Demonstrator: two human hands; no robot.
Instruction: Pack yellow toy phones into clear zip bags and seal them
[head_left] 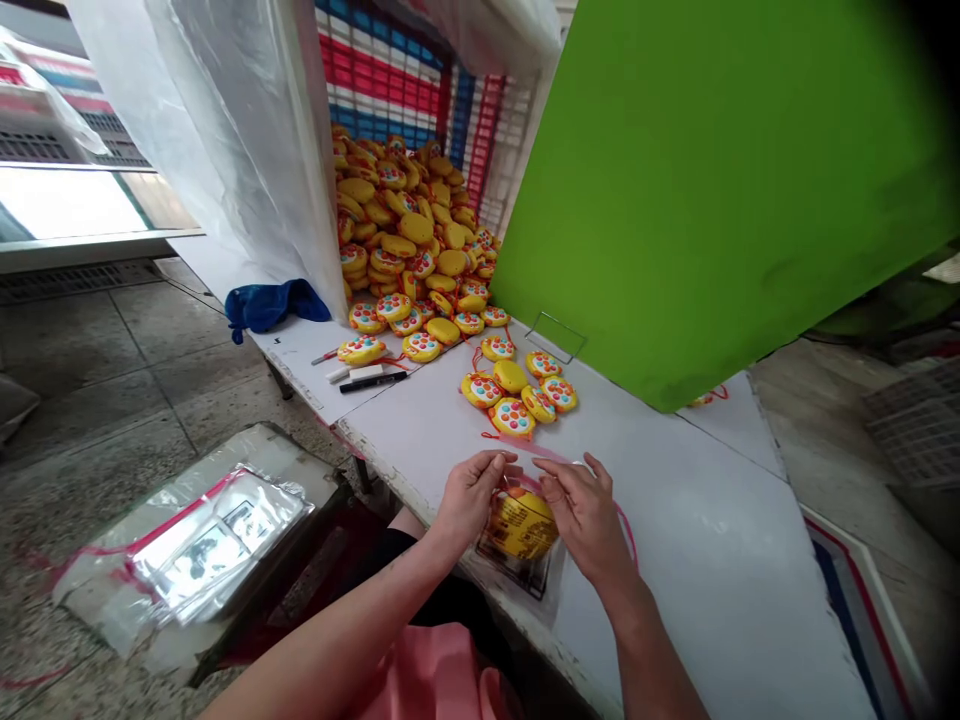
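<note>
A clear plastic bag (544, 585) with dark printed lines and a pink strip along its top lies at the table's near edge. Inside it shows a yellow rounded toy (525, 527), with small dark print over it. My left hand (471, 497) pinches the bag's upper left edge between thumb and fingertips. On the opposite side, my right hand (583, 507) grips the upper right edge, thumb bent in and some fingers raised. Just beyond both hands sits a small group of yellow toys with coloured dots (512, 416), some with orange loops.
A large heap of the same toys (416, 228) spills from a plastic-lined enclosure. A green board (675, 190) stands at right. Near the left table edge are a black marker (373, 382) and a blue cloth (276, 305). Flat clear bags (217, 550) lie on a stool.
</note>
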